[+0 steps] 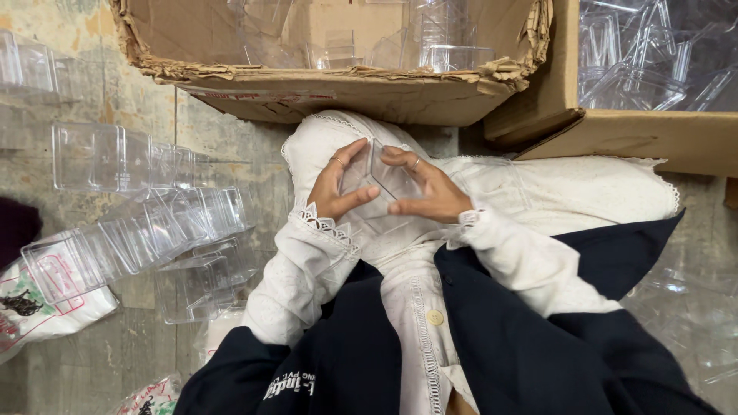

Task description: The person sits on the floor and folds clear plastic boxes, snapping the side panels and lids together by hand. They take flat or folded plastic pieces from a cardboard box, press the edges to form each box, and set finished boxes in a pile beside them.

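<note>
Both my hands hold one small clear plastic box (378, 178) over my lap, which is covered in white cloth. My left hand (337, 188) grips its left side, thumb underneath and fingers on top, with a ring on one finger. My right hand (427, 190) pinches its right side, also wearing a ring. The box is transparent, so its exact shape is hard to make out. White lace-trimmed cuffs and dark blue sleeves cover my arms.
A torn cardboard box (330, 84) of clear plastic pieces sits just beyond my knees. A second cardboard box (661, 134) of clear containers stands at the upper right. Nested rows of clear boxes (146, 230) lie on the floor at left, beside a printed white bag (38, 307).
</note>
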`<state>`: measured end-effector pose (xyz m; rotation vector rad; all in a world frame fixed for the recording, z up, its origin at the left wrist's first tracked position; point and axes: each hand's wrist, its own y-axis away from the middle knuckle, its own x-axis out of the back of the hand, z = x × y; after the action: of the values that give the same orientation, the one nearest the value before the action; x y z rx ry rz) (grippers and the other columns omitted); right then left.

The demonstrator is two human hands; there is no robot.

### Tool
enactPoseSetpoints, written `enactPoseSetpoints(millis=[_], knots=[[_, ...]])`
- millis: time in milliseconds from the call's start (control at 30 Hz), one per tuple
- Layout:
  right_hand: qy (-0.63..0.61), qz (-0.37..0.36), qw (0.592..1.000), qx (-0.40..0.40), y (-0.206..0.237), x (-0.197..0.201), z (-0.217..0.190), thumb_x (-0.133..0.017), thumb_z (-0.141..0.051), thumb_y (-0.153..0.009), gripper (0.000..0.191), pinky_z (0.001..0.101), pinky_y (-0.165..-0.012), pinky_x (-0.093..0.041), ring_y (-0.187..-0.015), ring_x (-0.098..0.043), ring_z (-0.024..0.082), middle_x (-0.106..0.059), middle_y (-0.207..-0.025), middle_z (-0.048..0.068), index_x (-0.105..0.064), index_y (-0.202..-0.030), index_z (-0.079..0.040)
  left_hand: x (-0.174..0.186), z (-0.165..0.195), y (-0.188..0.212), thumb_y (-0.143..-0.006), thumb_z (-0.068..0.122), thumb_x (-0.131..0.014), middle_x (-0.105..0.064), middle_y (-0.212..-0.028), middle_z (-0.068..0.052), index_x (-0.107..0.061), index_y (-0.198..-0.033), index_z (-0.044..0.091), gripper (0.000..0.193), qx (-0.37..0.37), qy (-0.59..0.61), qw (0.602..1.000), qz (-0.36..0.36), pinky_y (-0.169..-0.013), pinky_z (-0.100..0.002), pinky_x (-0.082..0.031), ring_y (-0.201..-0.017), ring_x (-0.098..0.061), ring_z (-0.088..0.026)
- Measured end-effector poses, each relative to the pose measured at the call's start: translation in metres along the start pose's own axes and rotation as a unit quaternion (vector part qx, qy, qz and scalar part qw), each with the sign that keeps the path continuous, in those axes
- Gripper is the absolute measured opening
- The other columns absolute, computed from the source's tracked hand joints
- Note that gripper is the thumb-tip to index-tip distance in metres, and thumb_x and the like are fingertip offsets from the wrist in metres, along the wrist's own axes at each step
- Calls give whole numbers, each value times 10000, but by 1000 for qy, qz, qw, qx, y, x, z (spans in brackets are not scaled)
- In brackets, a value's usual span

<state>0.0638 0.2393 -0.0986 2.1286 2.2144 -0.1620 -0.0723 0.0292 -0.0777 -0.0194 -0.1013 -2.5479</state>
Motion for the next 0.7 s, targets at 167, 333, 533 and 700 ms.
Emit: enactPoseSetpoints(millis=[167,333,533,700], knots=[[87,23,994,-66,9,4,-11,-902,-193,-754,841,408,-1169,-385,-1427,-464,240,-477,-1535,126,-513,-1495,-106,0,-2,-1,-831,386,-818,-463,-1545,-197,-399,-1550,-40,935,-2,-49,999,-1,-1242,-402,-287,-1477,-418,-307],[40,89,995,-30,3,-13,4,-894,-170,-785,770,360,-1102,-481,-1245,-594,191,-621,-1336,71,-551,-1472,-105,-2,2,-6,-841,413,-822,-484,-1513,-221,-434,-1504,-19,882,-48,-185,981,23,-1208,-431,-331,-1438,-442,-333],[-84,119,984,-105,-4,-9,9,-856,-156,-828,685,303,-989,-514,-1089,-594,115,-614,-1199,19,-571,-1447,-86,-28,7,10,-915,283,-823,-579,-1432,-200,-561,-1387,20,601,-164,-267,928,200,-1167,-418,-452,-1356,-564,-332],[-105,106,983,-106,-6,-5,11,-849,-161,-834,669,304,-975,-532,-1094,-601,124,-611,-1187,21,-571,-1439,-92,-39,8,13,-955,195,-781,-650,-1324,-165,-661,-1280,11,392,-70,-106,966,224,-1120,-368,-495,-1270,-641,-271]])
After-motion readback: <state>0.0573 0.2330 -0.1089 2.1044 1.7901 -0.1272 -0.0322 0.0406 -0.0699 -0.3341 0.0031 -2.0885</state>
